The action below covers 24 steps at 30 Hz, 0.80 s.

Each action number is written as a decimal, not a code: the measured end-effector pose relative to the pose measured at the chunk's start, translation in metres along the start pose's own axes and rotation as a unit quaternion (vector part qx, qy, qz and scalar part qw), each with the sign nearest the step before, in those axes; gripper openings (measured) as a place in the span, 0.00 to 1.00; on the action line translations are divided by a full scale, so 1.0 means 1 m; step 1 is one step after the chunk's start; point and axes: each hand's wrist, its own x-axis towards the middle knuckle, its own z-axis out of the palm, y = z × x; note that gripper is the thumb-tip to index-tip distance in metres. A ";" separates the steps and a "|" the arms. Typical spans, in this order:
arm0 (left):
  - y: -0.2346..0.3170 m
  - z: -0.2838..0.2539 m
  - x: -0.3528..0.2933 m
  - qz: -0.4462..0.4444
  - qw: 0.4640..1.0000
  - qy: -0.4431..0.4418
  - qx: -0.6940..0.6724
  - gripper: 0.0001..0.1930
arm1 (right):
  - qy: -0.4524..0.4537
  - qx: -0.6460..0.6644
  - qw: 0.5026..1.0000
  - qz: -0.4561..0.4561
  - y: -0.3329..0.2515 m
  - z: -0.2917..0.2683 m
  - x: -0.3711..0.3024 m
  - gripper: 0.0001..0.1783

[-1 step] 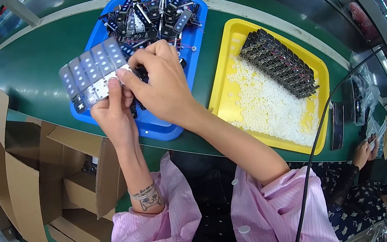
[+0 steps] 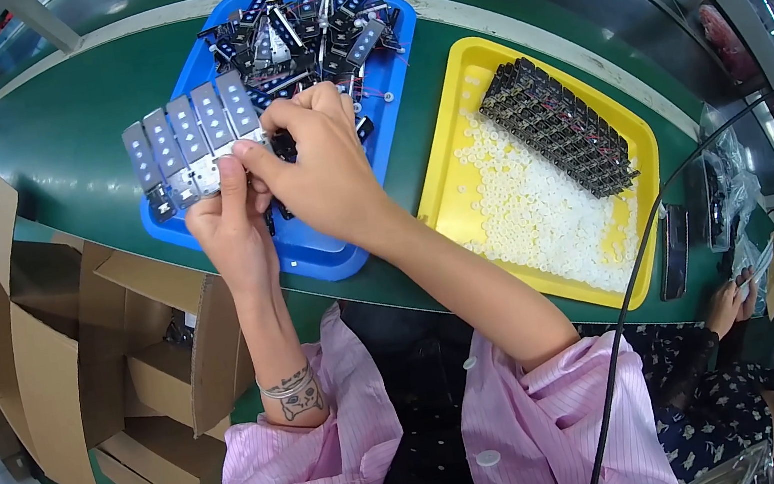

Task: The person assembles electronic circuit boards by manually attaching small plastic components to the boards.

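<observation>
A row of several flat dark-grey strips (image 2: 189, 142), each with a line of pale spots and a shiny lower end, is held up over the blue tray (image 2: 330, 263). My left hand (image 2: 228, 227) grips the row from below, thumb pressed on its lower edge. My right hand (image 2: 323, 156) closes on the row's right end with thumb and bent fingers; what lies under those fingertips is partly hidden. Behind the hands, a pile of similar strips (image 2: 313, 31) with thin wires fills the far part of the tray.
To the right stands a yellow tray (image 2: 442, 172) with many small white rings (image 2: 544, 207) and a block of stacked black parts (image 2: 556, 129). A dark phone-like slab (image 2: 675, 252) lies beside it. Open cardboard boxes (image 2: 55, 386) stand at left. A black cable (image 2: 634, 269) crosses the right side, near a co-worker's hands (image 2: 729, 304).
The held row has shifted slightly right and turned a little, its strips now looking sharper and more separate. Both hands keep almost the same place and grip.
</observation>
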 end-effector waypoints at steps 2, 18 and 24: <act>0.000 -0.003 0.002 0.000 1.000 -0.030 0.001 0.13 | 0.002 0.059 0.998 0.008 0.006 0.008 0.006 0.15; 0.000 -0.011 0.005 0.004 0.997 0.034 0.073 0.10 | -0.208 0.369 0.823 0.377 0.009 -0.007 0.020 0.07; -0.008 -0.002 0.003 0.236 0.879 0.084 0.406 0.11 | -0.165 0.299 0.857 0.386 0.012 0.011 0.015 0.05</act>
